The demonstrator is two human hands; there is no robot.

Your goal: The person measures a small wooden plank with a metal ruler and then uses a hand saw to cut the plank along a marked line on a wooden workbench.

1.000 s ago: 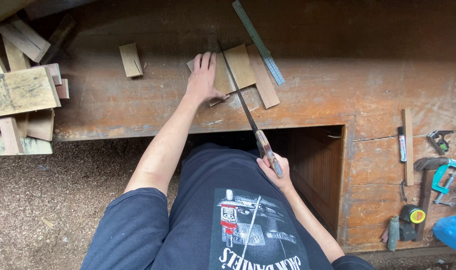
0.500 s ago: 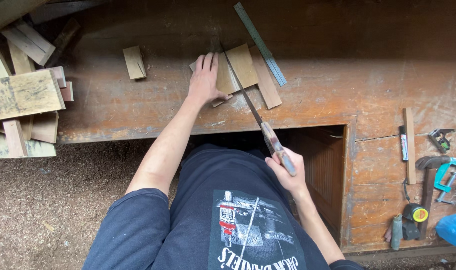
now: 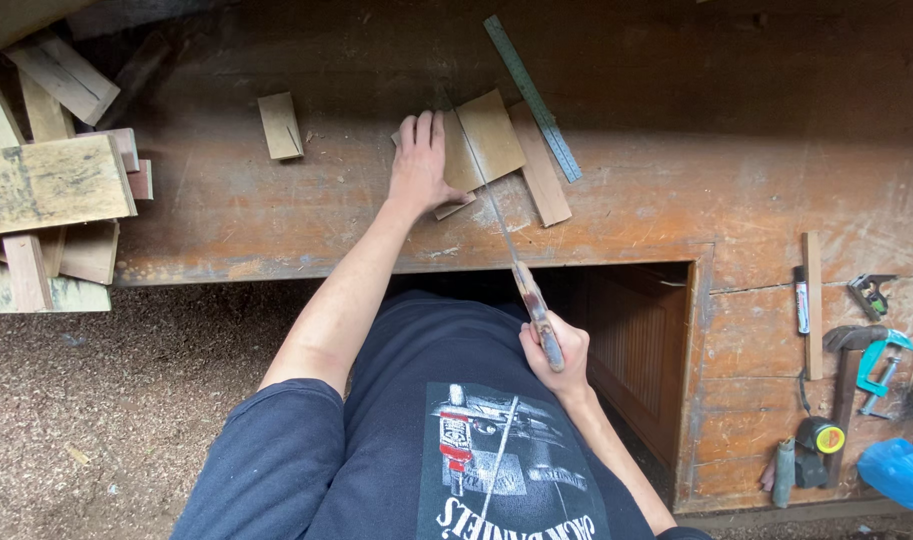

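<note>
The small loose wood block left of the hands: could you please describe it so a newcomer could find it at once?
Start at the long brown workbench. Left of the left hand, which presses on the piece being sawn, a short pale wood block lies by itself. Unlike the stacked offcuts at the bench's left end, it lies alone, touching nothing else.

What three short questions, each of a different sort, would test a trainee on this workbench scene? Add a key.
1. True or false: the left hand presses flat on the wooden piece.
2. What does the right hand grip? A) hammer B) saw C) clamp
3. Fill in: the long metal ruler lies to the ____ of the piece being cut.

Key: 1 true; 2 B; 3 right.
</note>
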